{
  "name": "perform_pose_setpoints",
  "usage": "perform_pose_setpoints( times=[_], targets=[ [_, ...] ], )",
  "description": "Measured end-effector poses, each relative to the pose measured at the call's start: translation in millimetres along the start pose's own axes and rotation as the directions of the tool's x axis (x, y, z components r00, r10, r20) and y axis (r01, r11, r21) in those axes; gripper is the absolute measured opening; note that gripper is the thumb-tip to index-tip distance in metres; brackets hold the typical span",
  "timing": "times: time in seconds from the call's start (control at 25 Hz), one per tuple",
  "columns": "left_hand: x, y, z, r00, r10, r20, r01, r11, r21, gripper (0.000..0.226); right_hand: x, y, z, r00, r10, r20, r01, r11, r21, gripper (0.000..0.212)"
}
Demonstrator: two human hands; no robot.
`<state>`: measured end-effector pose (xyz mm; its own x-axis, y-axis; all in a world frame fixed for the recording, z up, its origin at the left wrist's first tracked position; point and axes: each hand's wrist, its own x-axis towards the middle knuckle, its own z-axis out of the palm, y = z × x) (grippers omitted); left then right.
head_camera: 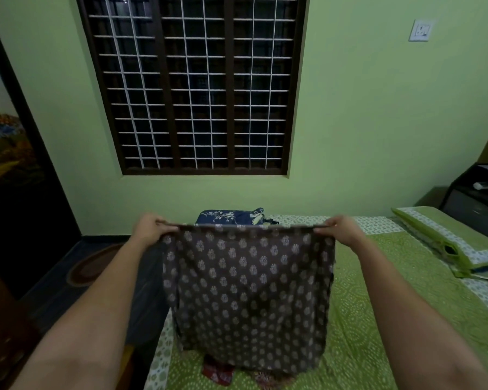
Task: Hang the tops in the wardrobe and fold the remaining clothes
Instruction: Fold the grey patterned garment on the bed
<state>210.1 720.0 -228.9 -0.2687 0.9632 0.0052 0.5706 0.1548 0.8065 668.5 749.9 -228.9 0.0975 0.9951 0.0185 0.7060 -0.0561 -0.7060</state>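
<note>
Left hand (pixel 150 228) fingers curled, pinching the top left corner of the brown printed garment (pixel 248 294). Right hand (pixel 343 230) same grip, fingers curled round the top right corner. Top edge pulled taut and roughly level between the two hands. Both forearms stretched forward, coming in from the bottom corners of the head view.

Brown printed garment hangs flat and spread out in the air above the near part of the bed (pixel 378 319); small pale floral motifs all over dark brown cloth. Its lower hem reaches close to the bedsheet, touching or not I cannot tell. Just under the hem, on the bed, a bunch of red printed cloth (pixel 219 374), mostly hidden, could be more than one piece.

Behind the garment's top edge, at the far end of the bed, a blue floral bundle (pixel 233 216), likely folded clothes. Green patterned pillow (pixel 440 237) on the bed, well to the right of the garment. Dark side cabinet (pixel 476 198) beyond the pillow. Barred window (pixel 192 83) on the green wall beyond the bed. Wall switch (pixel 420 30) high on the same wall, right of the window. Oval floor mat (pixel 96 264) on the dark floor left of the bed.
</note>
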Motion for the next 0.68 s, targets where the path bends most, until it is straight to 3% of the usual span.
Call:
perform_pose_setpoints(
  times=[0.08,0.12,0.28,0.4,0.48,0.56,0.6,0.64,0.68],
  targets=[
    [5,13,-6,0.987,0.033,-0.157,-0.055,0.989,-0.137,0.015,-1,-10,-13,0.986,0.017,-0.168,0.045,0.933,0.357,0.022],
    [7,17,-7,0.982,0.017,-0.186,-0.053,0.981,-0.187,0.02,0,-12,-16,0.977,0.033,-0.21,0.064,0.897,0.438,0.023],
    [18,28,-4,0.953,-0.09,-0.29,-0.036,0.915,-0.402,0.045,2,-17,-16,0.953,0.099,-0.286,0.119,0.748,0.653,0.021],
    [12,60,-15,0.945,-0.059,-0.322,-0.148,0.801,-0.58,0.024,-13,-42,-41,0.948,0.038,-0.315,0.205,0.685,0.699,0.016],
    [-8,86,-41,0.934,0.053,-0.352,-0.314,0.591,-0.744,0.008,-34,-60,-68,0.936,-0.099,-0.337,0.33,0.577,0.748,0.013],
    [-37,105,-75,0.874,0.187,-0.448,-0.483,0.24,-0.842,0.018,-64,-81,-99,0.853,-0.291,-0.433,0.499,0.212,0.84,0.017],
    [-51,115,-87,0.846,0.276,-0.456,-0.489,0.058,-0.871,0.017,-75,-94,-110,0.8,-0.351,-0.486,0.536,0.054,0.843,0.019],
    [-63,130,-90,0.838,0.375,-0.396,-0.415,-0.032,-0.909,0.016,-82,-112,-115,0.757,-0.417,-0.504,0.544,-0.025,0.838,0.016],
    [-71,150,-83,0.83,0.487,-0.273,-0.302,-0.019,-0.953,0.017,-85,-135,-112,0.728,-0.47,-0.499,0.555,-0.025,0.832,0.01]
  ],
)
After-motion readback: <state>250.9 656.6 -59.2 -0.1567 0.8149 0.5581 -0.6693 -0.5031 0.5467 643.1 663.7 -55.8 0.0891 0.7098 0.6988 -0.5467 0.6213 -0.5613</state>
